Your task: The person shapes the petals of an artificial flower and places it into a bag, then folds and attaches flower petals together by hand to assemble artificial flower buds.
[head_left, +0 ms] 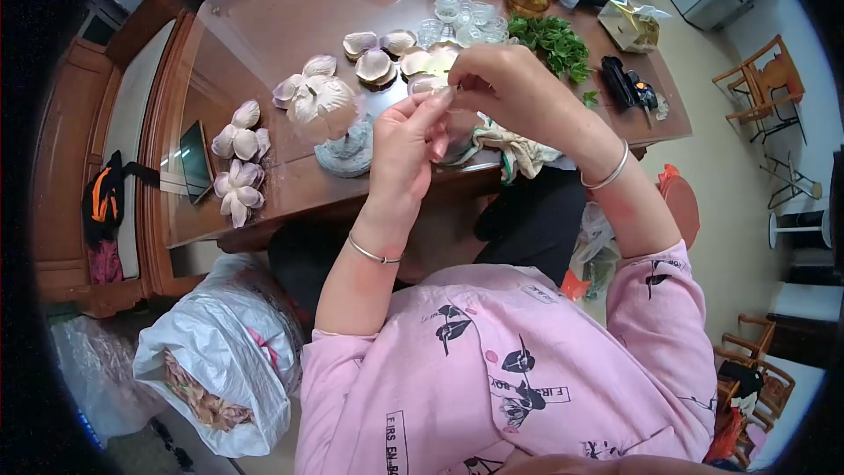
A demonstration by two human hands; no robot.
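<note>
Both hands, left hand (406,136) and right hand (505,88), pinch what looks like a petal (447,97) mid-assembly above the tabletop (290,9); next it probably needs careful pressing into place.

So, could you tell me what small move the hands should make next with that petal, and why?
Probably press the petal down between the fingertips. Both the left hand and right hand pinch it together above the table edge, so it seems mid-shaping; finished flowers lie beside them, and the glue gun sits untouched to the right.
</note>
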